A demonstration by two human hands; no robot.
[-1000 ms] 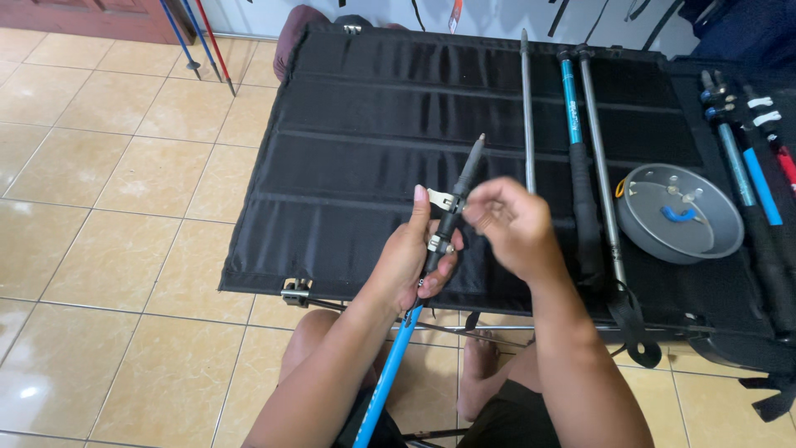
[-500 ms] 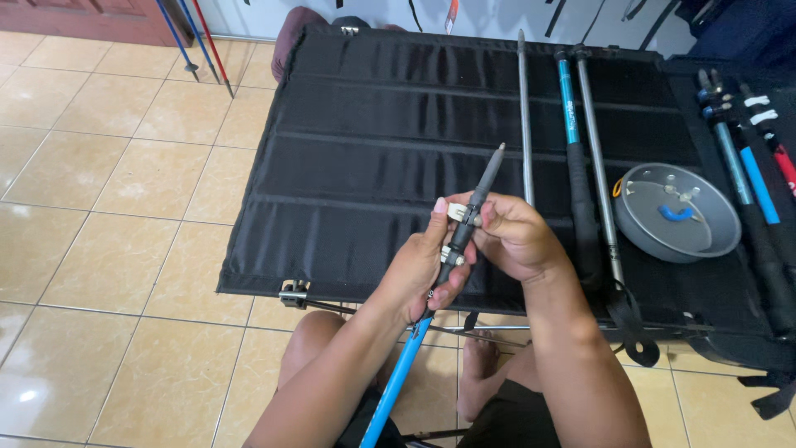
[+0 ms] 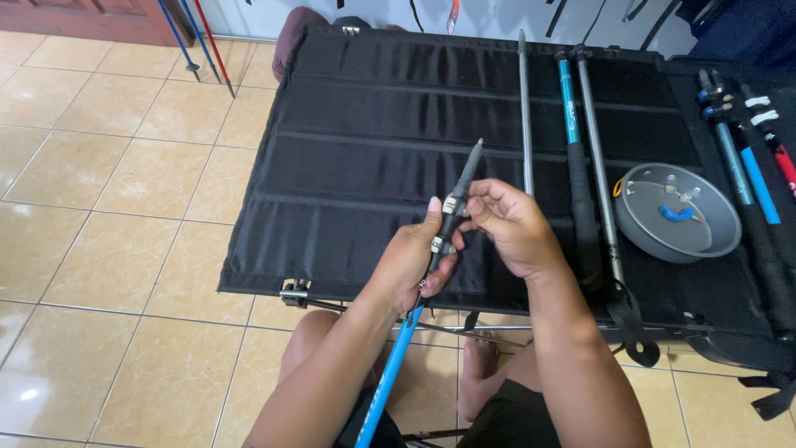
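At the bottom centre of the frame the person's bare knees and a foot show over the tan tiled floor (image 3: 108, 249), and a blue trekking-pole shaft with a dark grey tip section (image 3: 448, 224) rises from the lap toward the middle of the picture. The left hand (image 3: 410, 261) is wrapped closed around the pole at its black-and-white locking collar, thumb up along the shaft. The right hand (image 3: 506, 224) is pinched closed on the same collar from the right side, fingertips meeting the left thumb. Compared with a second ago, the pole has swung more upright and been drawn nearer the body, and the right hand has slid down from the tip section to the collar, so the work now centres on that joint rather than on the tip.

Beyond the hands lies a black fabric folding table (image 3: 365, 158). On its right half rest a thin grey pole (image 3: 524, 108), a teal-and-black pole (image 3: 574, 141) and a silver pole (image 3: 595, 158), side by side. Further right sits a round grey metal dish holding a small blue piece (image 3: 676, 214), and more poles lie at the far right edge.
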